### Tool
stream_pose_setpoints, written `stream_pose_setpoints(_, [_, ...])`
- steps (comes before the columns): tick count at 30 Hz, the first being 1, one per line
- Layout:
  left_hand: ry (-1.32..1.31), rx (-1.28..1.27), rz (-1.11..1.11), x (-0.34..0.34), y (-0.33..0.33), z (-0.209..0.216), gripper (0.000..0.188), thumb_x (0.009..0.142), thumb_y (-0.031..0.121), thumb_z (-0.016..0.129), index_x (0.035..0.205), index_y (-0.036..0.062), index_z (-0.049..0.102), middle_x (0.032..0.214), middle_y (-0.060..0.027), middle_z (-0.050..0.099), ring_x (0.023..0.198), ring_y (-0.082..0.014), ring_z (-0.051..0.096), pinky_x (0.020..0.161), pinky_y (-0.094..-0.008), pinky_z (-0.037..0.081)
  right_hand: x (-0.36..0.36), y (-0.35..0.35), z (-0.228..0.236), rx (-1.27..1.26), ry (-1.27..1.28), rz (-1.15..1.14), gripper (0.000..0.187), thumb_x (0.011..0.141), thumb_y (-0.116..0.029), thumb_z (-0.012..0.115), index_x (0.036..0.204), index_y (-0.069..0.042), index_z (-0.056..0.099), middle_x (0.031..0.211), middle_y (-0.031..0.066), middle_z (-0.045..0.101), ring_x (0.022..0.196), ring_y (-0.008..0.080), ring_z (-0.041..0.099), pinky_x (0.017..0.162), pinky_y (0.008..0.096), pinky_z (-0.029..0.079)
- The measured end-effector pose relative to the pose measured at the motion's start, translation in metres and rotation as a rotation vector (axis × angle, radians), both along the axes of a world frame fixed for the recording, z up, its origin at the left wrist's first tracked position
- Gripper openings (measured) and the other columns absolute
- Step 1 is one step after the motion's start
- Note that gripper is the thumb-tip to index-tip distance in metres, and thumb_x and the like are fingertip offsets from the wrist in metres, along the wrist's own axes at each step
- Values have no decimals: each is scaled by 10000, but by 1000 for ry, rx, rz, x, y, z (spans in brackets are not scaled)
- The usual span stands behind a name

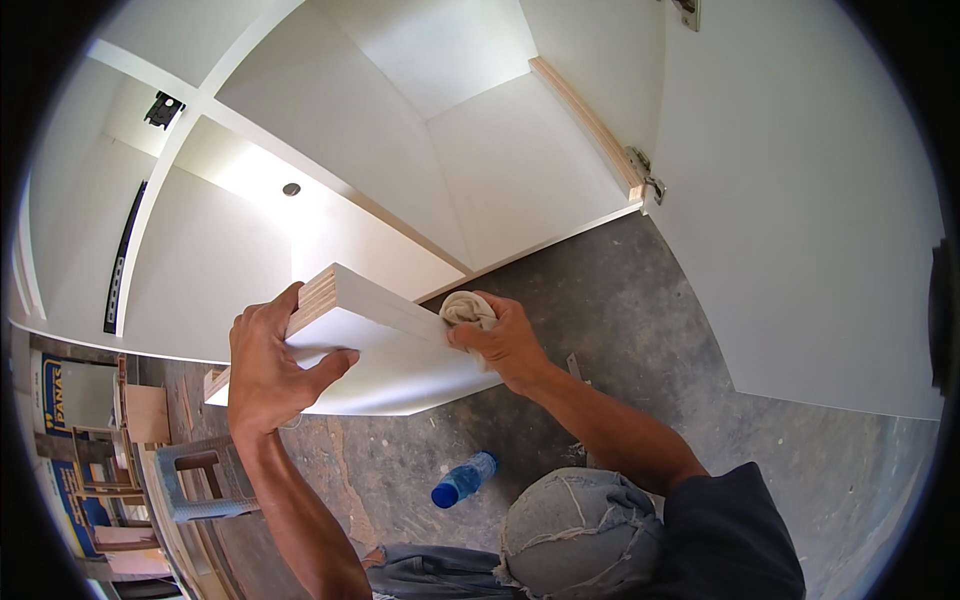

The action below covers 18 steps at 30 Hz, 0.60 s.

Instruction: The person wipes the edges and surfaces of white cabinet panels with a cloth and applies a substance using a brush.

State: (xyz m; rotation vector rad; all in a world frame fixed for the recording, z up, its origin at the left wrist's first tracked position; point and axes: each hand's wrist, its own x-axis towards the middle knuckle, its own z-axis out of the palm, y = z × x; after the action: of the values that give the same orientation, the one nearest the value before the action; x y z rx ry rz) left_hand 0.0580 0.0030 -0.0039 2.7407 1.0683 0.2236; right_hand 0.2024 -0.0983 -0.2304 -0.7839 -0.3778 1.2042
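A thick white panel (400, 357) with bare layered-wood end grain stands tilted in front of the cabinet. My left hand (274, 365) grips its left corner, fingers behind the edge and thumb on the near face. Bunched in my right hand (513, 345) is a pale cloth rag (466, 311), pressed against the panel's long edge near its right end. Behind the panel rises the white cabinet (360, 185), divided into open compartments. The panel's far side is hidden.
At right a white door (800, 200) hangs open from a metal hinge (645, 172). A blue-capped plastic bottle (466, 479) lies on the grey concrete floor (590, 270) near my bent knee. At left stand a grey stool (203, 480) and wooden pieces. A black slide rail (124, 260) is fixed inside the cabinet.
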Motion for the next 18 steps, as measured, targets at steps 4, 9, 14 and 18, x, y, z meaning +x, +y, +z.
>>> stream_pose_setpoints(4, [22, -34, 5, 1, 0, 4, 581, 581, 180, 892, 1095, -36, 729, 859, -170, 734, 821, -309, 568, 883, -421, 420, 1, -1, 5, -27, -11, 22, 337, 811, -47, 810, 1125, -3, 693, 990, 29, 700, 843, 95, 644, 776, 254, 542])
stream_pose_setpoints(9, [48, 24, 25, -9, 6, 0, 651, 577, 191, 903, 1151, -49, 715, 901, -170, 728, 853, -304, 556, 903, -422, 410, -1, 1, -1, 5, -18, 12, 349, 819, -96, 823, 1126, 10, 696, 963, 24, 699, 801, 82, 631, 713, 244, 528])
stream_pose_setpoints(14, [44, -44, 42, -7, 6, -1, 690, 570, 195, 908, 1176, -65, 706, 900, -174, 728, 854, -299, 554, 916, -422, 402, -4, 2, -2, 21, 7, -31, 344, 832, -130, 823, 1117, 16, 700, 926, 12, 693, 753, 65, 612, 642, 235, 504])
stream_pose_setpoints(18, [36, -50, 39, -5, 3, 2, 656, 569, 187, 905, 1147, -59, 716, 864, -173, 727, 851, -303, 561, 910, -421, 404, -2, 0, 0, 1, -22, -13, 317, 842, -100, 806, 1117, 17, 699, 930, 14, 696, 749, 65, 609, 649, 233, 507])
